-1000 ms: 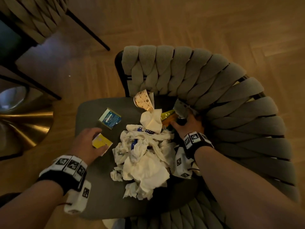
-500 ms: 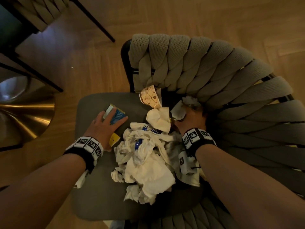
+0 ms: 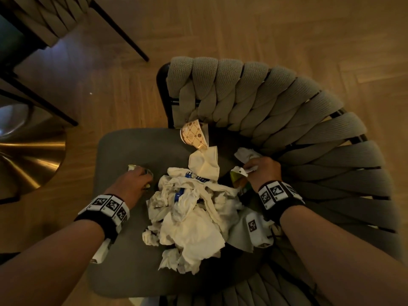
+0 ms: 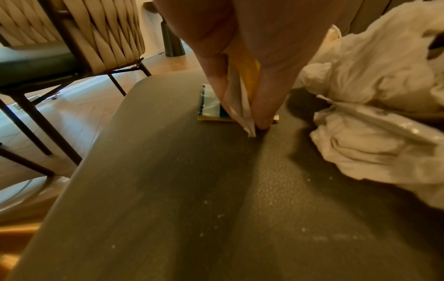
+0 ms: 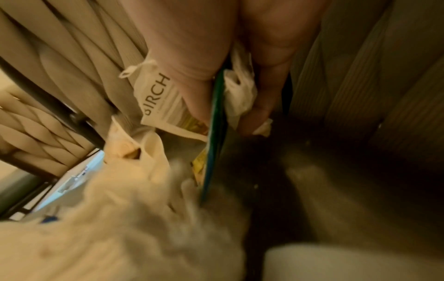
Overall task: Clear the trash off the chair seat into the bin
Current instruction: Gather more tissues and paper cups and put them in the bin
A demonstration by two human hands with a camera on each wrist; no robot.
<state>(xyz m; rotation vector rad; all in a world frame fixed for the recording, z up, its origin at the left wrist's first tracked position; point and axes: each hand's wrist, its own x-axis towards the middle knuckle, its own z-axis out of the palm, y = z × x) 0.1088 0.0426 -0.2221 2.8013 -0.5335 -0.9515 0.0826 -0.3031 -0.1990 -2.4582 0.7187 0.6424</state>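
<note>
The left hand [image 4: 242, 57] pinched a yellow-and-white wrapper [image 4: 242, 89] at its fingertips, above a blue packet [image 4: 211, 110] lying flat on the chair seat [image 4: 216, 190]. The right hand [image 5: 228, 57] clutched a tea wrapper [image 5: 163, 102], a green packet [image 5: 216, 123] and tissue. Crumpled white napkins [image 3: 189, 213] lay heaped between both hands.

Crumpled white tissues [image 3: 189, 215] and a patterned paper cup [image 3: 194, 138] litter the dark chair seat [image 3: 123, 151].

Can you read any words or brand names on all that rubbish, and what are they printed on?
"BIRCH": on a white paper packet held by the right hand.
Small print under it: too blurred to read.
Blue print on the crumpled wrapper in the pile: unreadable.
Blue packet under the left hand: unreadable.
</note>
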